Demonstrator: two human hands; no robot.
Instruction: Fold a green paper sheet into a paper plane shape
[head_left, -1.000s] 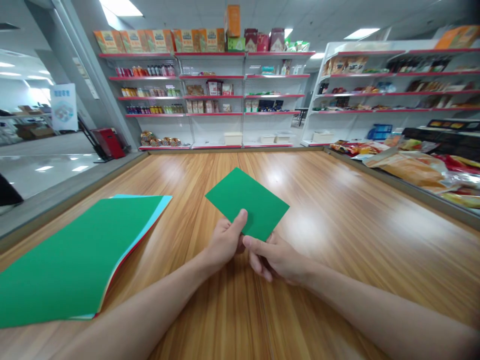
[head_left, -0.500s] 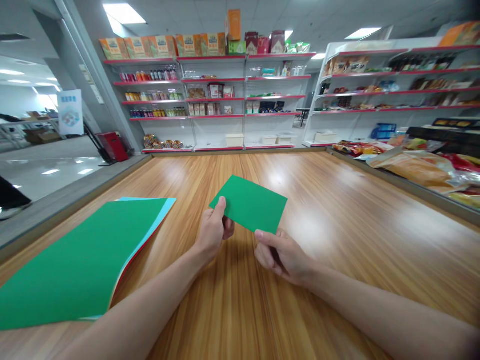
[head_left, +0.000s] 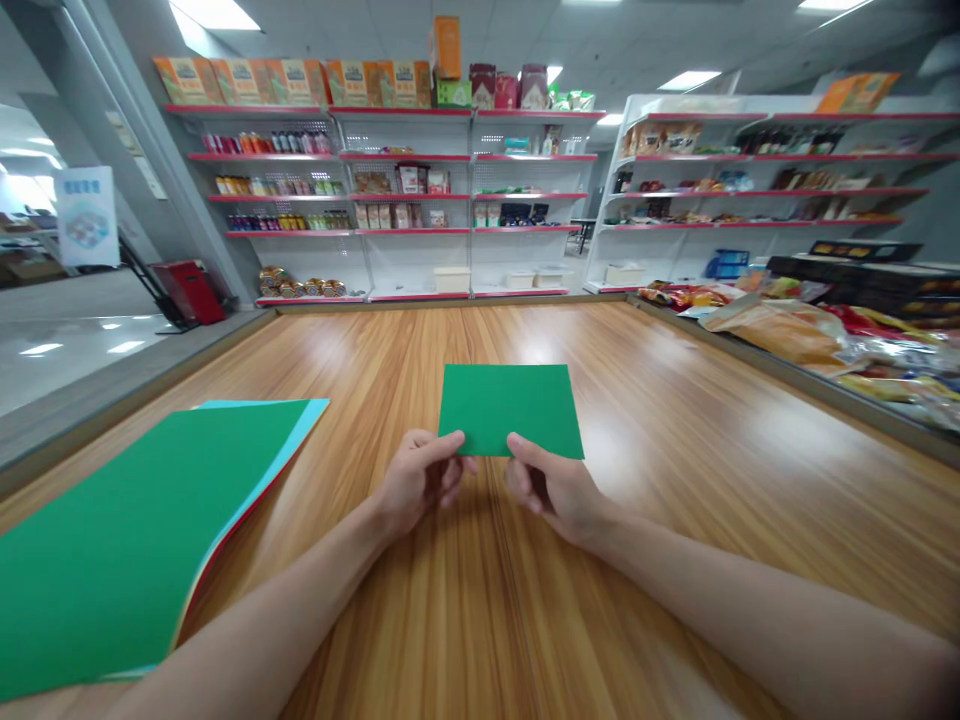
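Green card (head_left: 511,405), one: above the table (head_left: 480,620), extending forward of both hands. Left hand (head_left: 420,480): pinched on near edge, left portion. Right hand (head_left: 559,485): pinched on same edge, right of it.

Rear: wht shelf unit (head_left: 405,262), red-edged. Top L: row of orange boxes (head_left: 296,82); bottles (head_left: 277,143) in rows below. R side: snack bags (head_left: 787,330) adj. to blk boxes (head_left: 847,283). Far L: wht sign bd (head_left: 86,217), red box (head_left: 191,290) nearby.
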